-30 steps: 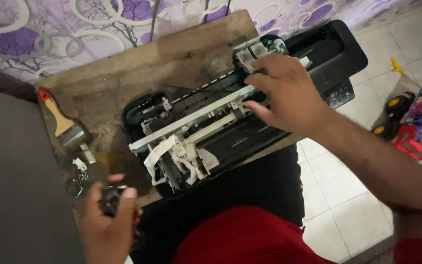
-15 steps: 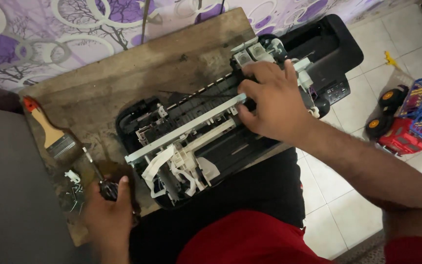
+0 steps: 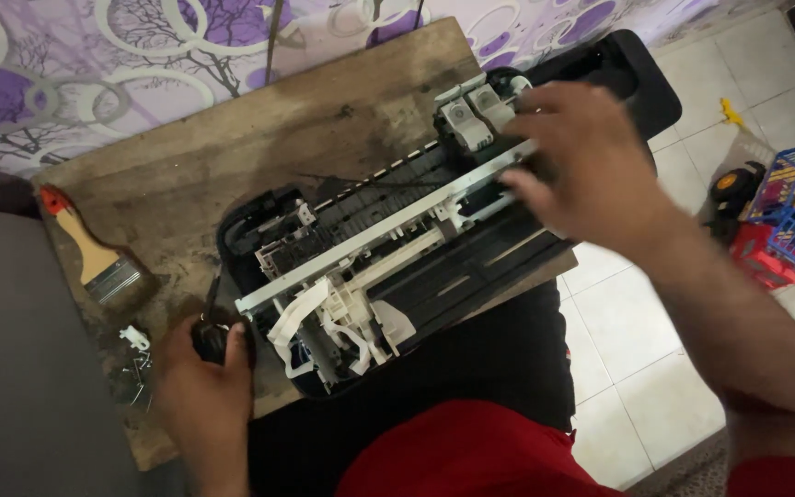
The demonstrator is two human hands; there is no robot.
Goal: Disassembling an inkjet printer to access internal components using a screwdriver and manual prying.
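While the opened inkjet printer [image 3: 397,267] lies across a worn wooden board [image 3: 259,138], stripped of its cover so the metal rail and white plastic parts show, the right hand [image 3: 581,170] rests over its far end. Its fingers are spread loosely on the rail beside the grey cartridge carriage [image 3: 471,115]; whether they pinch anything underneath cannot be told. At the near left corner of the printer, the left hand [image 3: 200,387] is clenched around the black handle of a screwdriver [image 3: 209,336], whose thin shaft points up toward the printer's casing. Just left of that hand lie a few small loose parts [image 3: 135,354], and farther up sits 1 paintbrush [image 3: 94,253] with a red-tipped wooden handle. Coloured toys [image 3: 784,216] stand on the tiled floor.
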